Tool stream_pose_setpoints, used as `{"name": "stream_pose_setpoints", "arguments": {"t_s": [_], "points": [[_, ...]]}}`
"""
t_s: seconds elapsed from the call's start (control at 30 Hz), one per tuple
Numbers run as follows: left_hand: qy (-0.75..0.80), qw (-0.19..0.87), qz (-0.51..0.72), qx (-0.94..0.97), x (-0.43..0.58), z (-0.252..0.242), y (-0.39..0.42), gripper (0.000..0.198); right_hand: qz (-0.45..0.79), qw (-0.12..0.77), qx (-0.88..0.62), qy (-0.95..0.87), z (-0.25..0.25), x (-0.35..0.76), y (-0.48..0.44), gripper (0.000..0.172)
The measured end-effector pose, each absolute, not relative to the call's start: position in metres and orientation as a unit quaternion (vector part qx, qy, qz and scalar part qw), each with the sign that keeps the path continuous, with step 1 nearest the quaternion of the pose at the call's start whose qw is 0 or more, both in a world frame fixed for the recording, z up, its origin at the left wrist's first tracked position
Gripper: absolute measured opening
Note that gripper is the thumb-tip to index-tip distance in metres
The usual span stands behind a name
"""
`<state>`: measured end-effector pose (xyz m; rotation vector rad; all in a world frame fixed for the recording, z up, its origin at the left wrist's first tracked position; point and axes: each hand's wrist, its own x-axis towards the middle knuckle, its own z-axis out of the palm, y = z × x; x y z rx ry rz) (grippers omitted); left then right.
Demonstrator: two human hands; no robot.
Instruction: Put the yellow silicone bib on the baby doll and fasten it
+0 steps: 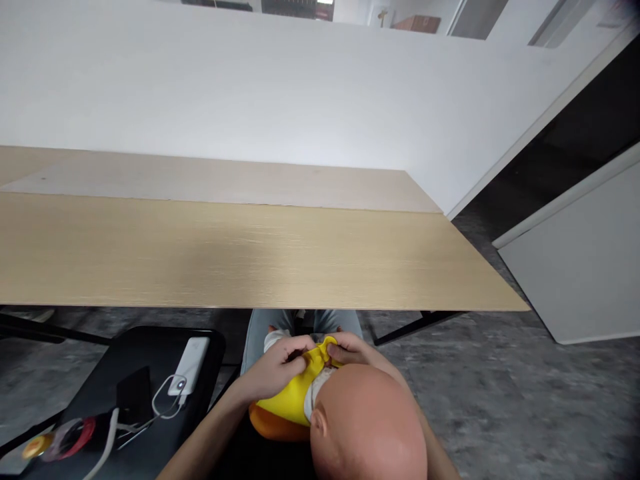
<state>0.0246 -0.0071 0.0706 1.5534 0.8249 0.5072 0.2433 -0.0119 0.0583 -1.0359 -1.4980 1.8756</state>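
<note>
A bald baby doll (373, 420) lies on my lap below the table edge, its head toward me. It wears a yellow garment (283, 398) with white cloth (314, 393) at the neck, and an orange part (275, 425) shows beneath. My left hand (275, 367) pinches the yellow cloth near the doll's chest, thumb and fingers closed. Opposite it, my right hand (351, 348) grips a bunched edge of the same garment between thumb and fingers. The doll's face and much of its body are hidden by its head and my hands.
A wooden table (320, 257) stands in front, against a white partition (225, 87). On my left, a black chair (115, 373) holds a white power bank (189, 365) with a cable, a dark phone-like slab (134, 395) and a clear bottle-like item (63, 440).
</note>
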Motion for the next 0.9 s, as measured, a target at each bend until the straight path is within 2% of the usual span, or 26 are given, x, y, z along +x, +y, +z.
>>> {"name": "stream_pose_setpoints", "arguments": {"t_s": [0.1, 0.23, 0.37, 0.57, 0.7, 0.9], "points": [[0.368, 0.612, 0.220, 0.664, 0.024, 0.071, -0.006, 0.021, 0.723, 0.229, -0.360, -0.543, 0.048, 0.244, -0.007, 0.044], [0.384, 0.607, 0.214, 0.662, 0.019, 0.075, -0.008, 0.008, 0.700, 0.270, -0.404, -0.523, 0.042, 0.241, -0.005, 0.047], [0.378, 0.600, 0.204, 0.674, 0.010, 0.081, -0.012, 0.002, 0.719, 0.303, -0.413, -0.470, 0.050, 0.238, -0.011, 0.043], [0.367, 0.568, 0.164, 0.718, -0.012, 0.092, -0.019, 0.021, 0.680, 0.353, -0.461, -0.446, 0.055, 0.249, -0.031, 0.037], [0.349, 0.562, 0.139, 0.737, -0.023, 0.098, -0.023, 0.044, 0.633, 0.379, -0.509, -0.444, 0.056, 0.265, -0.052, 0.025], [0.366, 0.522, 0.140, 0.758, -0.025, 0.083, -0.028, 0.063, 0.553, 0.352, -0.565, -0.501, 0.057, 0.291, -0.087, 0.038]]}}
